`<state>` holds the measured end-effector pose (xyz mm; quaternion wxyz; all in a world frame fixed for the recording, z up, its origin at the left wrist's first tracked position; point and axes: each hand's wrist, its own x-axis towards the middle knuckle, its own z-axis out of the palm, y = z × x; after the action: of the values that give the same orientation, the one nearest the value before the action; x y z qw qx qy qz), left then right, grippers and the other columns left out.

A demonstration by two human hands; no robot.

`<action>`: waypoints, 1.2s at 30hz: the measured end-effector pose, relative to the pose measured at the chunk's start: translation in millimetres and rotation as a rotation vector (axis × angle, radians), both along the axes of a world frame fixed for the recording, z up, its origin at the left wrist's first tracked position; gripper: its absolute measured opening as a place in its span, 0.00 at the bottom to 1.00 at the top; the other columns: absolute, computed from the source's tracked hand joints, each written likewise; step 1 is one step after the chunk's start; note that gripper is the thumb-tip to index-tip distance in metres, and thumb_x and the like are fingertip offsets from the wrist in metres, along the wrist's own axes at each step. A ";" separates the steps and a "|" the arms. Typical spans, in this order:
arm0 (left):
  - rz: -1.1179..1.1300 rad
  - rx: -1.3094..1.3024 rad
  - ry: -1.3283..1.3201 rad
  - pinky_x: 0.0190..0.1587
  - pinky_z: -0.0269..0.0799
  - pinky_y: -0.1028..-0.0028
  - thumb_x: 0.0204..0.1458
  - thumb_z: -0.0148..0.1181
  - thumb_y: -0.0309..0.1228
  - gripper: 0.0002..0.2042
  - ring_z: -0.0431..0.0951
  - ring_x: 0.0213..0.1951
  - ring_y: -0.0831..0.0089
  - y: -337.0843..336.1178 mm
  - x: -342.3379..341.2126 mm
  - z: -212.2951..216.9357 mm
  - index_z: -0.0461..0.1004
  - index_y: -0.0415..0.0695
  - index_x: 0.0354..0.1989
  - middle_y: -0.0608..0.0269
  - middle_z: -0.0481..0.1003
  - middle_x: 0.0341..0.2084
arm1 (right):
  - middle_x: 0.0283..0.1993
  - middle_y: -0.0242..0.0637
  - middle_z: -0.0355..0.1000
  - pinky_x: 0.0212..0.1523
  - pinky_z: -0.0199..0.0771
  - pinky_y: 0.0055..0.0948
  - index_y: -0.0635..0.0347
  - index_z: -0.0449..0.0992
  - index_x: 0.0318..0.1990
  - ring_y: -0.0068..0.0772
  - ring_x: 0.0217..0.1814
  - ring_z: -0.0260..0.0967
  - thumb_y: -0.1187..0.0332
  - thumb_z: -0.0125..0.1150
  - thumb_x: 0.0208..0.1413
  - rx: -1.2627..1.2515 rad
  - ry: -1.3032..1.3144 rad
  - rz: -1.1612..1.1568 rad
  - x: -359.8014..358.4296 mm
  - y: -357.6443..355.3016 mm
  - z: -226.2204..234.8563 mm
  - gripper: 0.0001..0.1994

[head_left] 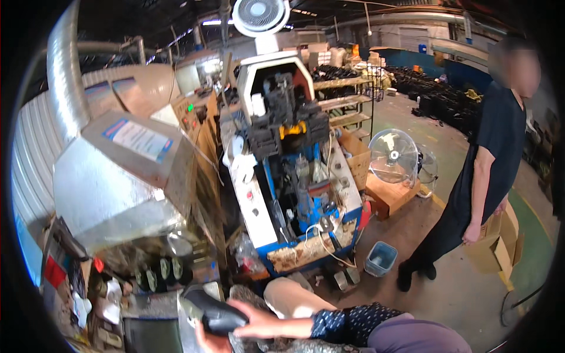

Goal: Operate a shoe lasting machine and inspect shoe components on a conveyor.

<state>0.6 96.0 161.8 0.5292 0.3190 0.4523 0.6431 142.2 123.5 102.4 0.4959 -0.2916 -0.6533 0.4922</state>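
Low in the head view, a dark, glossy black shoe (pixel 213 312) is held between my two hands, its far end pointing up and to the left. My right hand (pixel 258 320) wraps round the near right part of it, fingers on the top side. Under its near left side is my left hand (pixel 210 339), gripping from below, with part of the hand cut off by the lower picture area. Behind the shoe lies a light metal surface (pixel 187 315). Several shoe-like pieces (pixel 165 273) stand in a row beneath a metal hood.
The silver hood (pixel 112 182) rises on the left. Ahead stands a blue and white machine (pixel 257 220) with a fan (pixel 259 15) above it. A blue bucket (pixel 381 259), a standing person (pixel 494 141), a floor fan (pixel 394 156) and a cardboard box (pixel 497 244) are at the right.
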 end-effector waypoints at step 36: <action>-0.109 -0.464 0.066 0.22 0.63 0.80 0.60 0.57 0.36 0.10 0.69 0.20 0.80 -44.8 -15.6 -136.6 0.77 0.42 0.33 0.66 0.75 0.21 | 0.73 0.44 0.49 0.54 0.69 0.48 0.32 0.61 0.67 0.60 0.54 0.64 0.45 0.63 0.45 0.092 -1.373 -1.048 285.1 223.5 123.3 0.37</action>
<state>-15.0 51.2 25.2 0.6071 0.2336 0.5873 0.4816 427.4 347.0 225.7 0.1657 -0.7676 -0.6089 -0.1118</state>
